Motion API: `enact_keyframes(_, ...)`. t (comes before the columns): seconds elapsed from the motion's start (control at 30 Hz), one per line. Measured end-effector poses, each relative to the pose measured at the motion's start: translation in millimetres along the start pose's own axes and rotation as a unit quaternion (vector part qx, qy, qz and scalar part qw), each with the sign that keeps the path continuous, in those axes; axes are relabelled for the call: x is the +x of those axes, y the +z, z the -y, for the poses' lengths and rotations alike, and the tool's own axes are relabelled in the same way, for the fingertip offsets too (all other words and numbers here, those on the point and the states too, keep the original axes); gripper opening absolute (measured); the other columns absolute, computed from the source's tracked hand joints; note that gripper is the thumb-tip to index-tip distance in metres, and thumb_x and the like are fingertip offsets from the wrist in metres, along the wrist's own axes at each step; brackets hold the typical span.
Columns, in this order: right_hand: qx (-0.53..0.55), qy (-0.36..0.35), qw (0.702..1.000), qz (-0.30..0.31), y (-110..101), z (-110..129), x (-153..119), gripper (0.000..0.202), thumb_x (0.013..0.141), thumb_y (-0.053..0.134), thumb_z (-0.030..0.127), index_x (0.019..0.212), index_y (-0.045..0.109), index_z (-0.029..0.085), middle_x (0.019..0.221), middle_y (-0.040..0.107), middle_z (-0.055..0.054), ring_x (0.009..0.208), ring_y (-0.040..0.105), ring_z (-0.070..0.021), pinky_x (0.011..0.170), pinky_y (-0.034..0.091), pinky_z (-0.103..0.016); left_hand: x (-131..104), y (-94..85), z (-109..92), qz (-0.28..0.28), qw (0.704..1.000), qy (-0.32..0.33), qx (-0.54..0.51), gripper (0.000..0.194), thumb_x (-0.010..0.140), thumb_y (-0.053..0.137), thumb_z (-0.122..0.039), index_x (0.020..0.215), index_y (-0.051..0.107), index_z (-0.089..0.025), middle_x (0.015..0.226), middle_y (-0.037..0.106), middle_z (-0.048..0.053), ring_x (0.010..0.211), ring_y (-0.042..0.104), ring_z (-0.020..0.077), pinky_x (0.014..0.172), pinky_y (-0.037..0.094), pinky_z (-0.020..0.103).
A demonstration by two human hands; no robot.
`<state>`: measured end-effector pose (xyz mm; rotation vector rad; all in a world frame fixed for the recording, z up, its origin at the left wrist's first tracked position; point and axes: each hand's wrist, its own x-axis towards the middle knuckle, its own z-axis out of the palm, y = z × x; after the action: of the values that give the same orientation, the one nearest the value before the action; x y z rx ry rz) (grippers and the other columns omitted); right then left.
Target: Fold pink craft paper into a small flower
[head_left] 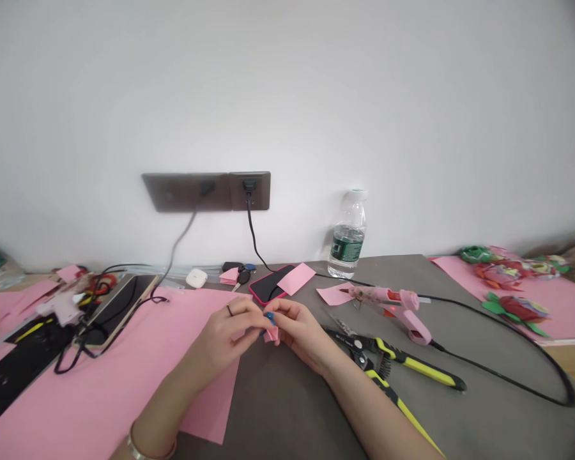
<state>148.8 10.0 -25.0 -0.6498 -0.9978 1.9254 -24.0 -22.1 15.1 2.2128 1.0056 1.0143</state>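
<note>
My left hand and my right hand meet at the middle of the table, with the fingers of both closed on a small folded pink paper. Something small and blue shows at the fingertips; whether it is a separate piece or fingernails is too small to tell. Behind my hands, a pink paper slip overlaps a dark phone in a red-pink case. A pink glue gun lies to the right, its nozzle over another pink slip.
Yellow-handled pliers lie right of my hands. A water bottle stands by the wall. Large pink paper spreads left, near a second phone and cables. Paper flowers rest at far right. A black cord loops round the glue gun.
</note>
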Motion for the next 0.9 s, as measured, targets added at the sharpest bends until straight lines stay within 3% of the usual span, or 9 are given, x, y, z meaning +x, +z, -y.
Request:
enact_keyframes(0.13, -0.028, -0.02, 0.999, 0.02, -0.4, 1.8, -1.7, 0.028, 0.077, 0.075, 0.042, 0.079, 0.067, 0.016, 0.061, 0.062, 0.002, 0.051, 0.055, -0.0087, 0.054, 0.046, -0.021, 1.7, -2.9, -0.4, -0.018, 0.998, -0.029, -0.051, 0.022, 0.089, 0.05, -0.009, 0.087, 0.068, -0.023, 0.084, 0.064, 0.004, 0.083, 0.06, 0.0186, 0.075, 0.046, 0.028)
enact_keyframes(0.23, -0.105, -0.096, 0.99, 0.017, 0.1, 3.9, -2.5, 0.029, 0.081, 0.07, 0.046, 0.08, 0.068, 0.016, 0.067, 0.06, 0.0, 0.057, 0.053, -0.0105, 0.057, 0.044, -0.024, 2.9, -3.6, 0.4, -0.044, 0.986, -0.088, -0.138, 0.015, 0.09, 0.053, -0.014, 0.087, 0.065, -0.021, 0.087, 0.066, 0.004, 0.083, 0.061, 0.0183, 0.074, 0.046, 0.028)
enact_keyframes(0.37, -0.18, -0.197, 0.964, 0.015, 2.6, 6.4, -3.2, 0.025, 0.079, 0.073, 0.042, 0.077, 0.067, 0.018, 0.081, 0.058, -0.003, 0.073, 0.054, -0.0155, 0.065, 0.045, -0.028, 3.3, -3.6, 1.5, -0.022, 0.951, -0.152, -0.268, 0.008, 0.089, 0.059, -0.024, 0.083, 0.063, -0.019, 0.083, 0.065, 0.003, 0.081, 0.062, 0.0182, 0.077, 0.049, 0.03)
enact_keyframes(0.67, -0.099, -0.139, 0.983, 0.072, 4.8, 6.8, -8.4, 0.022, 0.084, 0.07, 0.038, 0.097, 0.063, 0.021, 0.078, 0.057, 0.0, 0.067, 0.052, -0.0134, 0.063, 0.044, -0.025, 3.6, 3.4, -0.8, -0.02, 0.898, -0.17, -0.405, 0.013, 0.089, 0.062, -0.027, 0.081, 0.057, -0.019, 0.079, 0.061, 0.001, 0.073, 0.06, 0.0138, 0.068, 0.046, 0.026)
enact_keyframes(0.9, -0.008, -0.101, 0.991, 0.087, 7.5, 7.0, -11.5, 0.021, 0.078, 0.075, 0.035, 0.079, 0.059, 0.021, 0.079, 0.052, 0.002, 0.062, 0.048, -0.0108, 0.059, 0.041, -0.023, 3.3, 7.2, -2.5, -0.036, 0.863, -0.221, -0.452, 0.016, 0.082, 0.07, -0.026, 0.074, 0.058, -0.018, 0.075, 0.059, -0.001, 0.065, 0.058, 0.0117, 0.059, 0.041, 0.023)
